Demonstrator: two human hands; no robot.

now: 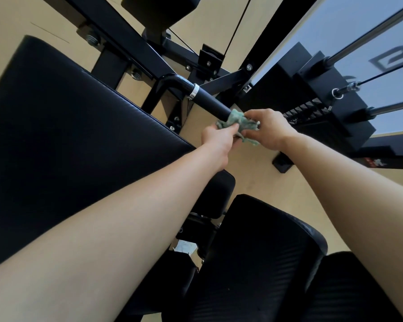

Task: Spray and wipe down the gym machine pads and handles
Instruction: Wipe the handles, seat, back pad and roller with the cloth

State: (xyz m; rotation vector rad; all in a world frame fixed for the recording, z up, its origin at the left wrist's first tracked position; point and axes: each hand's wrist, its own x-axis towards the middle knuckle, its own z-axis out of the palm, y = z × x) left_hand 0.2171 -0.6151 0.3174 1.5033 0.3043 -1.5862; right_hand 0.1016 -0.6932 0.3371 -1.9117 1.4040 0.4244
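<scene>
The tan floor (pixel 254 175) carried the black gym machine (pixel 116 26). Its base rail (pixel 386 151) lay flat along the right side, bearing a red-and-white sticker (pixel 373 162), and a small black foot (pixel 281 164) sat just left of it. Far left, a thin dark line (pixel 49 32) crossed the floor.

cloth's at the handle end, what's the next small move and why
Probably slide the green cloth along the black handle toward the silver ring: it wraps only the handle's free end, and the stretch up to the ring lies bare.
</scene>
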